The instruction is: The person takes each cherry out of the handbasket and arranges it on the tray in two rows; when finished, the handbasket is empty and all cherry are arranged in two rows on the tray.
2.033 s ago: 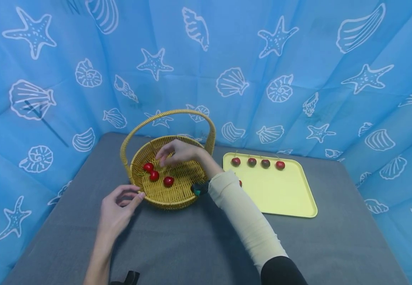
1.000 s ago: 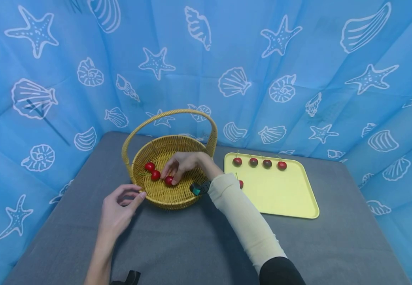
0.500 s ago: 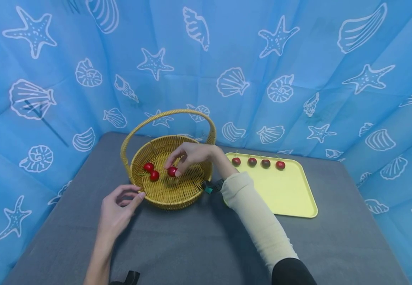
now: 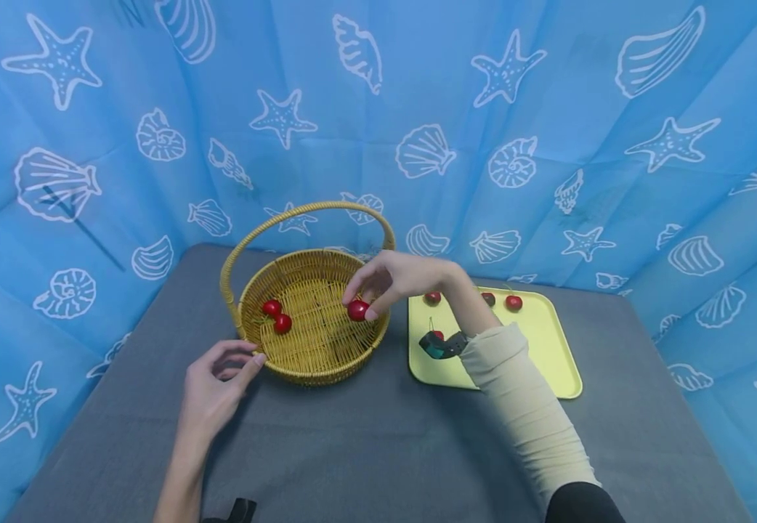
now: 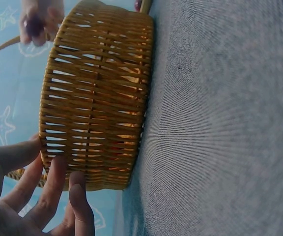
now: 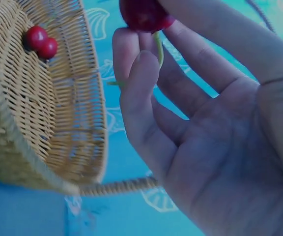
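My right hand (image 4: 407,280) pinches a red cherry (image 4: 357,310) between thumb and fingers, above the right side of the wicker basket (image 4: 316,356). In the right wrist view the cherry's green stem (image 6: 159,49) hangs down by the fingers. Two more cherries (image 4: 282,324) lie together at the basket's left side. My left hand (image 4: 218,385) holds the basket's near left rim, with the thumb at the edge and fingers (image 5: 55,182) against the outer weave in the left wrist view.
A yellow tray (image 4: 551,356) stands right of the basket, with several cherries (image 4: 513,303) along its far edge and one (image 4: 438,335) nearer; my right forearm partly covers it. The basket's tall handle (image 4: 300,211) arches over it. A blue shell-patterned curtain (image 4: 378,109) surrounds the grey table (image 4: 352,450).
My right hand has reached down, taken a cherry from the basket floor, lifted it and carried it right toward the basket's right rim. My left hand has stayed on the rim.
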A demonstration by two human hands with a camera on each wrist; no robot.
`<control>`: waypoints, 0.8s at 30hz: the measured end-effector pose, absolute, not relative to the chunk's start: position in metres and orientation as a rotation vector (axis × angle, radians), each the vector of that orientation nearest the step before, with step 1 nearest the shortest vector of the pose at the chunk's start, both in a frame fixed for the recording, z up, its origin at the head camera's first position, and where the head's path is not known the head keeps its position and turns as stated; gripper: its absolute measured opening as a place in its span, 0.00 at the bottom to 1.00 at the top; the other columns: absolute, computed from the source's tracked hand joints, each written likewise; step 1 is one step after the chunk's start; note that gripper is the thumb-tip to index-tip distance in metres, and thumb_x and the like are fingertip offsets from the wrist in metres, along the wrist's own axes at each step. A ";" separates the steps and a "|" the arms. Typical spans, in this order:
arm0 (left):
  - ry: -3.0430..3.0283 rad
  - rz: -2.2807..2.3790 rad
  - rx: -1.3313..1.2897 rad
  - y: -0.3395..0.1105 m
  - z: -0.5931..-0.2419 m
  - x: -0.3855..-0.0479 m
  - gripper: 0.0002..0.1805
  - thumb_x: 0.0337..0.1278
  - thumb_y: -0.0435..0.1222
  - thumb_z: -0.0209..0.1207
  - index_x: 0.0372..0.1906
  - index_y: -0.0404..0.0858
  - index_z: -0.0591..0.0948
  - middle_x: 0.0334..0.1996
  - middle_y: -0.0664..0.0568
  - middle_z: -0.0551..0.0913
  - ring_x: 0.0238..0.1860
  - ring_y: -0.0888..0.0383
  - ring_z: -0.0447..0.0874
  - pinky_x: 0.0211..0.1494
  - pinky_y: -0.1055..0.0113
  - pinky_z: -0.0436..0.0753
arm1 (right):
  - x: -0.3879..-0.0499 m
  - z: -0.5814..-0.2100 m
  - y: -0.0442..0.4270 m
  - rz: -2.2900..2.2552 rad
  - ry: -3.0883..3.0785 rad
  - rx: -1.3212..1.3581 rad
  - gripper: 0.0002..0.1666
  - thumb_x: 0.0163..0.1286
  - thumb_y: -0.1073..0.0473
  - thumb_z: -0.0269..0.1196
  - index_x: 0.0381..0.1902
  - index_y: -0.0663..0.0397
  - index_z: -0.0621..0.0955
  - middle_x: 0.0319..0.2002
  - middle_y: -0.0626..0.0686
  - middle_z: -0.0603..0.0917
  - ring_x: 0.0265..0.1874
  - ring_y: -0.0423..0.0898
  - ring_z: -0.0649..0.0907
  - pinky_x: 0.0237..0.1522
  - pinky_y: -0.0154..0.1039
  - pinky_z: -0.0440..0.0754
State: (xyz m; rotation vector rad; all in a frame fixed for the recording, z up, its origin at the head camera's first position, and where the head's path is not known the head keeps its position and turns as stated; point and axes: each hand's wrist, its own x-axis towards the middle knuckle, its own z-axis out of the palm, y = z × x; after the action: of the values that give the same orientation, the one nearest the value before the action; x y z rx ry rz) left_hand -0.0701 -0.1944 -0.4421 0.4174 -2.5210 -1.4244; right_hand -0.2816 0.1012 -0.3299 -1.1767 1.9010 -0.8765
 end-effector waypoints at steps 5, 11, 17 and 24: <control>-2.502 -1.441 0.393 -0.194 -0.443 -0.070 0.16 0.72 0.45 0.71 0.57 0.43 0.87 0.50 0.44 0.91 0.43 0.66 0.85 0.44 0.74 0.83 | -0.271 -0.319 0.132 -0.884 1.954 -1.158 0.23 0.69 0.61 0.77 0.61 0.52 0.87 0.56 0.53 0.90 0.51 0.49 0.88 0.55 0.43 0.90; -2.500 -1.458 0.403 -0.194 -0.443 -0.070 0.16 0.72 0.45 0.71 0.57 0.42 0.87 0.50 0.43 0.91 0.43 0.61 0.86 0.40 0.73 0.83 | -0.261 -0.317 0.172 -0.943 2.002 -1.068 0.24 0.70 0.63 0.75 0.63 0.60 0.85 0.54 0.60 0.91 0.51 0.52 0.90 0.53 0.41 0.91; -2.496 -1.472 0.407 -0.195 -0.443 -0.069 0.16 0.72 0.44 0.71 0.57 0.42 0.86 0.50 0.42 0.91 0.41 0.61 0.87 0.38 0.72 0.84 | -0.251 -0.321 0.208 -0.984 2.098 -0.984 0.23 0.69 0.62 0.76 0.61 0.56 0.87 0.56 0.57 0.90 0.50 0.53 0.90 0.51 0.41 0.91; -2.505 -1.475 0.411 -0.195 -0.444 -0.069 0.17 0.73 0.45 0.70 0.58 0.42 0.86 0.51 0.40 0.91 0.40 0.58 0.88 0.35 0.71 0.84 | -0.243 -0.327 0.241 -0.959 2.275 -1.010 0.19 0.71 0.60 0.75 0.59 0.45 0.88 0.40 0.52 0.87 0.36 0.48 0.82 0.30 0.35 0.79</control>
State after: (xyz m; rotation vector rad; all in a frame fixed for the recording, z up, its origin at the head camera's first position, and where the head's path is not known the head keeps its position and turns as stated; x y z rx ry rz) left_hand -0.0694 -0.1950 -0.4439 0.4114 -2.5047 -1.4750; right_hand -0.2428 0.2406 -0.3273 -1.0100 2.2748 -0.9591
